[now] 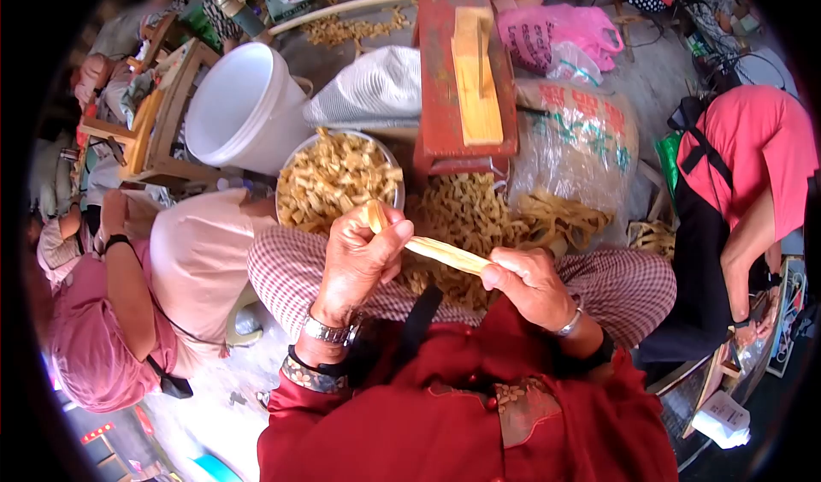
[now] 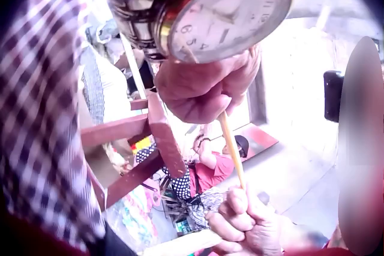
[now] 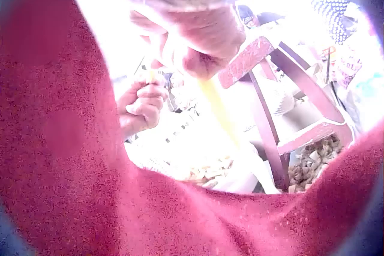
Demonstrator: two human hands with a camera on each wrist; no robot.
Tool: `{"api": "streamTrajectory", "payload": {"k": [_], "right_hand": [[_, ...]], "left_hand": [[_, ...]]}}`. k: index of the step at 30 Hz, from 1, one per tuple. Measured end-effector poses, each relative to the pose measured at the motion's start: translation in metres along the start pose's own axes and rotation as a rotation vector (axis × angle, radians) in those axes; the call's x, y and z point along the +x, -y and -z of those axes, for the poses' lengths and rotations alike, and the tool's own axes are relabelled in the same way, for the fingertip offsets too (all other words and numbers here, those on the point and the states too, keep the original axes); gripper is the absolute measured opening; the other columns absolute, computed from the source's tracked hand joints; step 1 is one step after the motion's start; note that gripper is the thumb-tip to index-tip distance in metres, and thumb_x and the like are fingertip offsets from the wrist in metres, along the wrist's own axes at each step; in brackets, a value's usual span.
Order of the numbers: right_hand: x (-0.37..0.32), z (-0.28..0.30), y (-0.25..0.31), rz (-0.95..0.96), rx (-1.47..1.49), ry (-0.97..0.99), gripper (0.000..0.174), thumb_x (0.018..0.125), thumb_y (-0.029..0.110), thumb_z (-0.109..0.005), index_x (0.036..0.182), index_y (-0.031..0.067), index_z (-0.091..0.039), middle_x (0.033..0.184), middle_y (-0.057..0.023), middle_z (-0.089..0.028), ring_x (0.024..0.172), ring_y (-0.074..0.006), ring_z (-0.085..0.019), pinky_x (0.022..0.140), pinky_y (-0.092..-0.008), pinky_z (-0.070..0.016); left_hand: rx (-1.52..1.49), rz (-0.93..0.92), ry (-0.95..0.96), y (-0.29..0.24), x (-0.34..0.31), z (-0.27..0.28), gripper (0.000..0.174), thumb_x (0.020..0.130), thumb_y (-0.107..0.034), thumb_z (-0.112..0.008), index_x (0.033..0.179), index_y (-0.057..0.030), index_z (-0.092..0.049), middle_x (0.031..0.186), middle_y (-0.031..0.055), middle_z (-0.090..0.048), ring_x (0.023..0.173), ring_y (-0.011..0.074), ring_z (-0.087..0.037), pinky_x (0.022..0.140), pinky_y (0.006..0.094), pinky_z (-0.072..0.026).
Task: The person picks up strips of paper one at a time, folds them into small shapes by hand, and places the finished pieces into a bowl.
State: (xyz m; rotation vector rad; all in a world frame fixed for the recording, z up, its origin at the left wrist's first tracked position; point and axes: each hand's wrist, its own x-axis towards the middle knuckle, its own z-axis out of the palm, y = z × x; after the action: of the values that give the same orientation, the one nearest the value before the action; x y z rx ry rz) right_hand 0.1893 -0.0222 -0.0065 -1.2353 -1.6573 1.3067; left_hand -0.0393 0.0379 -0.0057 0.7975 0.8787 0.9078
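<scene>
A pale yellow folded strip [image 1: 446, 254] spans the space between the two hands in the head view. The left hand [image 1: 359, 247] pinches its left end between thumb and fingers, with a yellow end poking up above the fist. Thumb and fingers of the right hand [image 1: 532, 287] grip the other end. In the left wrist view the left hand [image 2: 207, 88] holds a thin yellow length [image 2: 231, 148] that runs down to the right hand [image 2: 249, 223]. The right wrist view is overexposed; there the strip [image 3: 219, 112] hangs below the right hand [image 3: 192, 40].
A basin of yellow pieces [image 1: 338, 178] lies beyond the left hand, near a white bucket [image 1: 235, 106]. Ahead stands a red bench [image 1: 436, 71] bearing a wooden block [image 1: 479, 97]. More strips [image 1: 466, 212] lie below it, beside a plastic sack [image 1: 577, 140]. People sit at both sides.
</scene>
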Motion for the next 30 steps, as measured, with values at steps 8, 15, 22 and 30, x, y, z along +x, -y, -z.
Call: {"api": "streamTrajectory", "payload": {"k": [8,15,22,30], "right_hand": [[0.079,0.077,0.019,0.213,-0.476,-0.356,0.025,0.091,0.025,-0.054,0.078,0.0046,-0.052,0.059,-0.0165,-0.05,0.055,-0.0351,-0.054,0.048,-0.04,-0.0398],[0.129,0.124,0.008,0.22,-0.645,-0.471,0.026,0.092,0.031,-0.05,0.084,0.006,-0.054,0.064,-0.0172,-0.055,0.065,-0.0389,-0.056,0.055,-0.0457,-0.042],[0.082,0.081,-0.053,0.029,-0.342,-0.428,0.021,0.091,0.024,-0.053,0.084,0.0043,-0.054,0.063,-0.0166,-0.054,0.058,-0.0338,-0.055,0.052,-0.0396,-0.0415],[0.026,-0.022,0.001,0.438,-0.103,-0.275,0.015,0.083,0.02,-0.066,0.081,0.0067,-0.057,0.066,-0.0075,-0.052,0.058,-0.0253,-0.054,0.053,-0.0353,-0.0428]], "left_hand": [[0.18,-0.227,-0.012,-0.058,0.083,-0.052,0.01,0.09,-0.011,-0.058,0.086,-0.0037,-0.054,0.056,-0.0047,-0.046,0.04,0.0031,-0.038,0.036,0.0184,-0.0301],[0.438,-0.413,-0.018,-0.057,0.166,-0.066,0.015,0.089,-0.015,-0.059,0.078,-0.0056,-0.057,0.057,-0.0046,-0.05,0.045,0.0055,-0.044,0.042,0.0229,-0.0347],[0.81,-0.281,-0.084,-0.033,0.144,-0.04,0.028,0.091,-0.027,-0.059,0.077,-0.0028,-0.061,0.055,-0.0028,-0.049,0.043,0.0039,-0.04,0.037,0.0212,-0.0308],[0.779,0.029,0.02,0.045,0.044,-0.002,0.036,0.089,-0.028,-0.063,0.104,0.0032,-0.056,0.07,0.0052,-0.062,0.054,0.0086,-0.052,0.048,0.0217,-0.0427]]}}
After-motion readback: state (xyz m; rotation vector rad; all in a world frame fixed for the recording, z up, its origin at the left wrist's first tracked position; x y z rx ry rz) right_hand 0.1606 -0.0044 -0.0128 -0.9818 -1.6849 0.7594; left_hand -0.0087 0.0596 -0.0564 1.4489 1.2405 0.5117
